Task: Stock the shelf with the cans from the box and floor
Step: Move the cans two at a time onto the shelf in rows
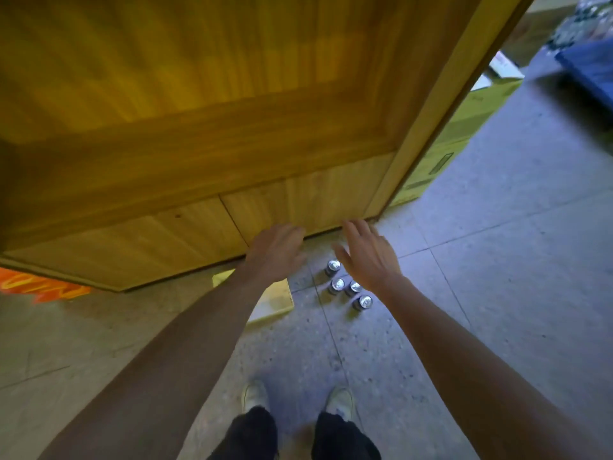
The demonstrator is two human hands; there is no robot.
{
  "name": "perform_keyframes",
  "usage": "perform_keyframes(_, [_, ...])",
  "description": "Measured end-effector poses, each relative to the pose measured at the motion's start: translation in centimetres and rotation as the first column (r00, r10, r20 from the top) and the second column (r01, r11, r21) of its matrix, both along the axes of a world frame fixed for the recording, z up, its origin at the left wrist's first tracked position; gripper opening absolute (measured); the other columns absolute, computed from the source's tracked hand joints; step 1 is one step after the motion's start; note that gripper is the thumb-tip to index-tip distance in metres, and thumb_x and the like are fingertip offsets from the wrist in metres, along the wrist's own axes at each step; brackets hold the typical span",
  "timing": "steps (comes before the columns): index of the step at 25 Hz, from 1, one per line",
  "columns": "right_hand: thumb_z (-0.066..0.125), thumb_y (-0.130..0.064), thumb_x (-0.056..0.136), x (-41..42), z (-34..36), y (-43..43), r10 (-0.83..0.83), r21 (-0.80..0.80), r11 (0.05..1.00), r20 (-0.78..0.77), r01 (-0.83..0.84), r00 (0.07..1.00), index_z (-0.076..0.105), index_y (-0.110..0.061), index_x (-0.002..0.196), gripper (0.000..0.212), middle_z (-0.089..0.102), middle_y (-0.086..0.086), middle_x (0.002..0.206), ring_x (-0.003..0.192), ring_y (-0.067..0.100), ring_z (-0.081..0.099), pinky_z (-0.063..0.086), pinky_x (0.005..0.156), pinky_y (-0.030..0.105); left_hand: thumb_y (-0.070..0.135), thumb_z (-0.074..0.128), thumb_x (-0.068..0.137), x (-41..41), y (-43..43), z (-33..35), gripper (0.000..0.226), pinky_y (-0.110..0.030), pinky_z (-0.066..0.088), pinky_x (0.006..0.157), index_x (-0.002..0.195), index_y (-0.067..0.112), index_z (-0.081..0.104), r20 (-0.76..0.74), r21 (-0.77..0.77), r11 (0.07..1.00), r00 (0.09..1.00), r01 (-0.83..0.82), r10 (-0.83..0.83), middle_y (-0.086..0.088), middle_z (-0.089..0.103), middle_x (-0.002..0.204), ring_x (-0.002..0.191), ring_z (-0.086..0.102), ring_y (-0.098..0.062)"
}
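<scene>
Several silver-topped cans stand upright on the floor just in front of the wooden shelf unit. My right hand hovers above the cans with its fingers spread and straight, holding nothing. My left hand reaches toward the shelf's lower front edge, fingers bent downward, and nothing shows in it. A yellow cardboard box lies on the floor under my left forearm, mostly hidden. The shelf compartment in view holds no cans.
Yellow-green cartons are stacked to the right of the shelf unit. An orange printed object lies at the left edge. A blue item sits at the far right. My feet stand on the speckled tile floor.
</scene>
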State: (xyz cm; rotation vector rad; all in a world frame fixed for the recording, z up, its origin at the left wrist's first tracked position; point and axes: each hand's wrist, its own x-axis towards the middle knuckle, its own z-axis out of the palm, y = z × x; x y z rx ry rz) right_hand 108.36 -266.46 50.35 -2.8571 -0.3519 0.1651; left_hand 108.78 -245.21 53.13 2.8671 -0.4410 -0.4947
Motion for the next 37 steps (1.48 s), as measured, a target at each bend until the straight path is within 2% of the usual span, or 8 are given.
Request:
perform_keyframes(6, [0.052, -0.046, 0.100, -5.7, -28.5, -9.0, -0.256, -0.050, 0.967, -0.182, 0.251, 0.949, 0.042, -0.013, 0.147, 0.059, 0.050, 0.012, 0.146, 0.126, 0.036, 0.052, 0.051, 0.096, 0.049, 0.036, 0.058, 0.089, 0.5, -6.6, -28.4, 0.030, -0.037, 0.041, 0.072, 0.109, 0.014, 0.058, -0.072, 0.063, 0.987, 0.987, 0.149, -0.144, -0.010, 0.062, 0.109, 0.102, 0.058, -0.032])
perform_keyframes(10, [0.050, -0.056, 0.097, -8.9, -44.8, -14.0, -0.413, -0.142, 0.910, -0.229, 0.390, 0.881, 0.033, -0.011, 0.153, 0.074, 0.044, 0.013, 0.152, 0.132, 0.035, 0.048, 0.049, 0.097, 0.048, 0.045, 0.062, 0.083, 1.2, -9.7, -46.6, 0.036, -0.039, 0.051, 0.078, 0.109, 0.020, 0.057, -0.043, 0.084, 0.981, 0.984, 0.174, -0.170, -0.007, 0.066, 0.110, 0.096, 0.063, -0.030])
perform_keyframes(14, [0.056, -0.059, 0.093, -9.6, -54.6, -14.9, -0.458, -0.109, 0.889, -0.224, 0.445, 0.860, 0.026, -0.013, 0.157, 0.084, 0.042, 0.010, 0.154, 0.134, 0.033, 0.048, 0.049, 0.095, 0.046, 0.057, 0.068, 0.074, 2.2, -12.1, -56.8, 0.058, -0.041, 0.052, 0.080, 0.114, 0.018, 0.051, -0.028, 0.029, 0.996, 0.996, 0.085, -0.084, -0.010, 0.064, 0.115, 0.101, 0.063, -0.033])
perform_keyframes(17, [0.061, -0.063, 0.088, -9.5, -58.4, -14.6, -0.523, 0.077, 0.835, -0.190, 0.544, 0.831, 0.036, -0.022, 0.150, 0.078, 0.052, 0.006, 0.145, 0.127, 0.028, 0.054, 0.052, 0.092, 0.045, 0.056, 0.076, 0.067, 2.6, -13.4, -60.3, 0.060, -0.039, 0.051, 0.072, 0.106, 0.020, 0.047, -0.015, -0.129, 0.988, 0.997, -0.083, 0.082, -0.009, 0.066, 0.108, 0.095, 0.064, -0.034])
perform_keyframes(23, [0.076, -0.068, 0.075, -8.7, -61.1, -13.2, -0.639, 0.429, 0.603, -0.245, 0.672, 0.729, 0.053, -0.033, 0.130, 0.069, 0.064, -0.018, 0.123, 0.109, 0.005, 0.061, 0.055, 0.091, 0.038, 0.048, 0.082, 0.060, 2.2, -14.2, -62.3, 0.054, -0.037, 0.048, 0.067, 0.096, 0.023, 0.050, -0.058, -0.375, 0.893, 0.967, -0.250, 0.246, -0.003, 0.066, 0.101, 0.091, 0.063, -0.030])
perform_keyframes(28, [0.082, -0.056, 0.076, -8.1, -59.2, -12.4, -0.609, 0.495, 0.593, -0.239, 0.635, 0.756, 0.059, -0.027, 0.126, 0.062, 0.067, -0.017, 0.117, 0.103, 0.007, 0.065, 0.058, 0.087, 0.041, 0.046, 0.079, 0.057, 2.5, -13.2, -59.7, 0.048, -0.035, 0.049, 0.063, 0.091, 0.026, 0.052, -0.098, -0.388, 0.888, 0.970, -0.245, 0.225, 0.000, 0.066, 0.093, 0.084, 0.063, -0.027])
perform_keyframes(32, [0.083, -0.049, 0.077, -8.5, -49.7, -10.8, -0.569, 0.564, 0.588, -0.221, 0.580, 0.792, 0.061, -0.025, 0.125, 0.058, 0.065, -0.019, 0.112, 0.102, 0.007, 0.065, 0.058, 0.087, 0.035, 0.046, 0.078, 0.054, 1.9, -11.6, -50.8, 0.059, -0.036, 0.051, 0.067, 0.107, 0.032, 0.056, -0.119, -0.437, 0.867, 0.971, -0.239, 0.208, 0.003, 0.069, 0.099, 0.087, 0.065, -0.025])
perform_keyframes(37, [0.083, -0.053, 0.077, -8.0, -28.2, -8.0, -0.473, 0.571, 0.653, -0.204, 0.497, 0.857, 0.059, -0.031, 0.120, 0.054, 0.067, -0.017, 0.109, 0.100, 0.006, 0.066, 0.059, 0.087, 0.032, 0.050, 0.082, 0.055, 0.9, -8.8, -29.7, 0.053, -0.036, 0.052, 0.063, 0.097, 0.029, 0.056, -0.093, -0.471, 0.856, 0.977, -0.215, 0.194, 0.008, 0.068, 0.094, 0.082, 0.063, -0.018])
